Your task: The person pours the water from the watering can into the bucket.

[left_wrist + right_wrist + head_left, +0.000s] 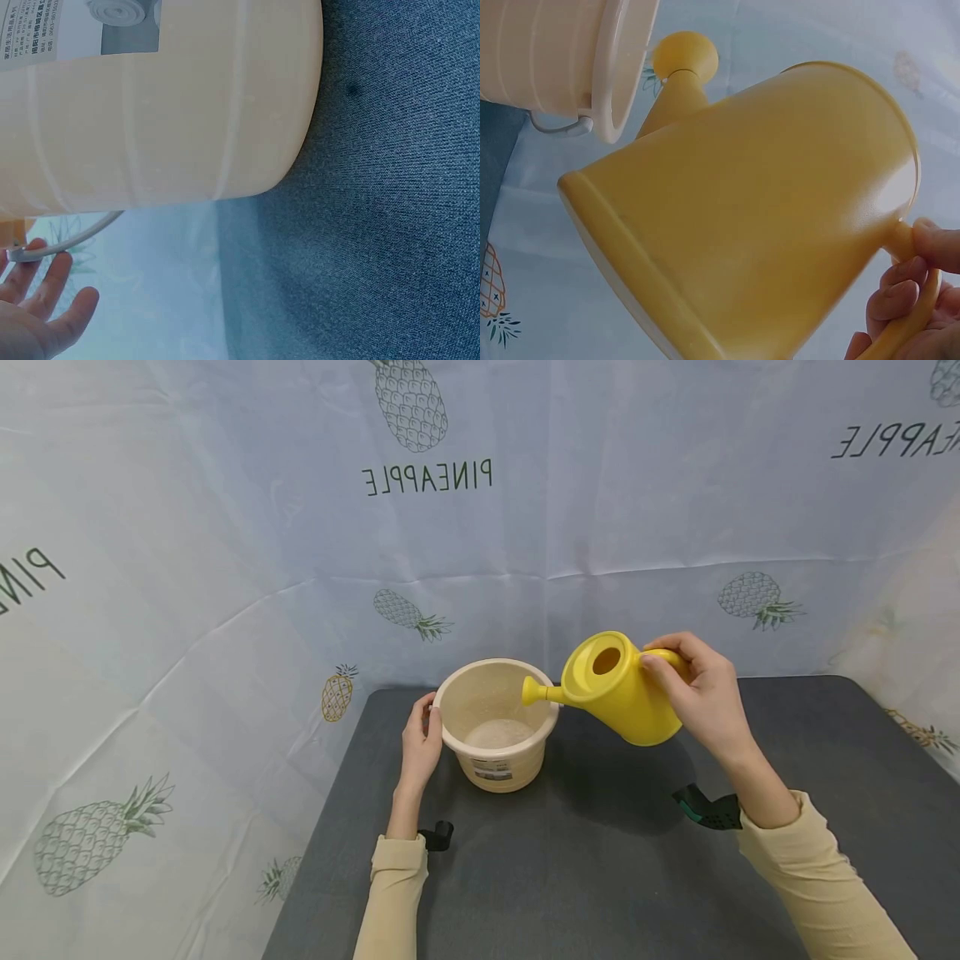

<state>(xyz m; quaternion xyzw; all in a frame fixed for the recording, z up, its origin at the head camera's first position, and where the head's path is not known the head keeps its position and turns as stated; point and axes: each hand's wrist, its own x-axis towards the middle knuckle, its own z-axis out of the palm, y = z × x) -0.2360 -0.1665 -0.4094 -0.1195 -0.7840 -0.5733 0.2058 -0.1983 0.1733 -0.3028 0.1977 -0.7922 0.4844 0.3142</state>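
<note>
A cream plastic bucket [492,763] with a printed label stands upright on the dark table. My left hand [422,743] holds its rim at the left side; in the left wrist view, the fingers [54,281] are by the grey bail handle [82,236]. Raised at the right, a yellow watering can [637,702] tilts toward the bucket, its round spout head [532,691] over the opening. My right hand [701,693] grips the can's handle [907,330], thumb on top. Faint streaks show below the spout, and the bucket's bottom looks wet, though the liquid's depth cannot be judged.
The dark cloth-covered table [570,893] runs under both arms. Behind and to the left hangs a pale curtain [225,527] with pineapple prints, close to the table's back edge. A black wrist mount [708,810] sticks out from the right wrist.
</note>
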